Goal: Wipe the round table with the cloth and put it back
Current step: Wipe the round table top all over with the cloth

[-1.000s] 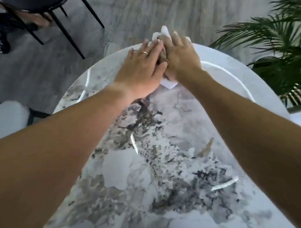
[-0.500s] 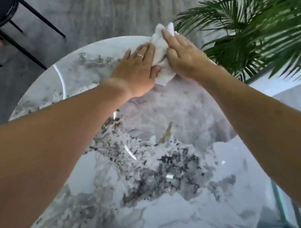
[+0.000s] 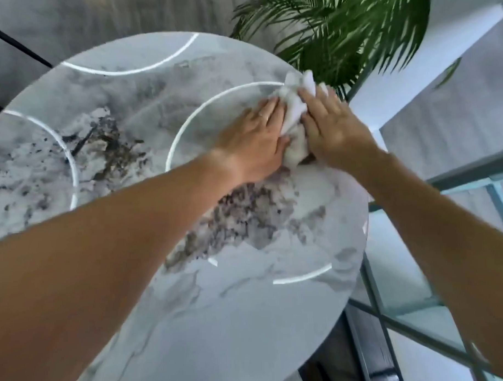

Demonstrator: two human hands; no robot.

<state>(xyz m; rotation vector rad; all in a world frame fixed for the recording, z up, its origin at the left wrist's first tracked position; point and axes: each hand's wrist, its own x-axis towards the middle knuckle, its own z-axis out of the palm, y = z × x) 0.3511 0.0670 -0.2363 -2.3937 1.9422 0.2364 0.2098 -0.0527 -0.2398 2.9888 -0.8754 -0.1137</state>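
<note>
One head-worn, wide-angle view looks forward and steeply down from above the near edge of a round table (image 3: pixel 144 88), close to it. The tabletop fills the left and centre of the frame. Both forearms reach in from the bottom corners toward the upper right. A plant (image 3: pixel 350 30) sits at the upper right, beyond the table's far edge.
</note>
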